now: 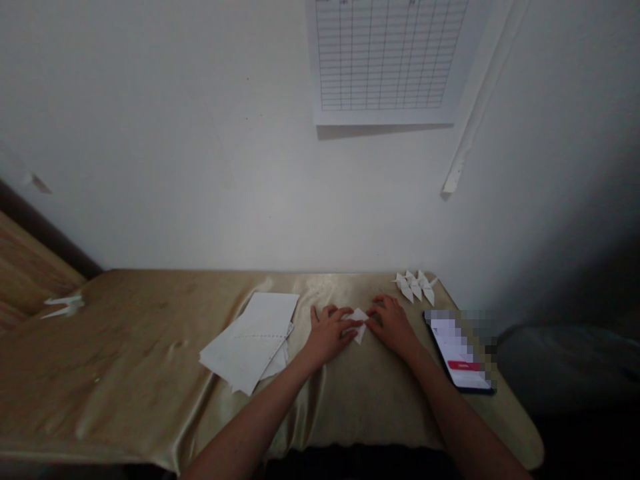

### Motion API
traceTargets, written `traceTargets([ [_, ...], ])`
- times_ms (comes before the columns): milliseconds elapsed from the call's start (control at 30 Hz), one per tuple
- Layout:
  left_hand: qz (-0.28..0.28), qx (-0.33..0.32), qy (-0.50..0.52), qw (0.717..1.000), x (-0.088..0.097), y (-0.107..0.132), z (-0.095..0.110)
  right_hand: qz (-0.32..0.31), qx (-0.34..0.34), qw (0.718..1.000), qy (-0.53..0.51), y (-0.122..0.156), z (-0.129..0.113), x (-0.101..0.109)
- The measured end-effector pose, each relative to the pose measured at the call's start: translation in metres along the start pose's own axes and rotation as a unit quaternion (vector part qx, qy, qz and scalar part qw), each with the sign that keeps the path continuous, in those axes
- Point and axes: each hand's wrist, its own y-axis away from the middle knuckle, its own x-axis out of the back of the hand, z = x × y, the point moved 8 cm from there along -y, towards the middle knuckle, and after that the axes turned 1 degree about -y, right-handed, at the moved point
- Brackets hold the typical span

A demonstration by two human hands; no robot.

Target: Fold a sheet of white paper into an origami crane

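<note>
A small piece of white folded paper, pointed at its top and bottom, lies on the cloth-covered table between my hands. My left hand is palm down with its fingers spread, and its index finger lies across the paper. At the paper's right corner, my right hand has its fingers bent and close together, with the fingertips gripping the edge. Part of the paper is hidden under the fingers. Several white origami cranes stand in a row just beyond my right hand.
A stack of white paper sheets lies left of my left forearm. To the right, a phone with a lit screen rests near the table's edge. Another folded white paper piece sits far left. A printed grid sheet hangs on the wall.
</note>
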Motion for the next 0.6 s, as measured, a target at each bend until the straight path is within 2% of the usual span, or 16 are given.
traceTargets([
  [600, 0.001, 0.007, 0.005, 1.000, -0.0002, 0.0004, -0.0005, -0.030, 0.013, 0.999, -0.007, 0.0096, -0.0059, -0.0061],
])
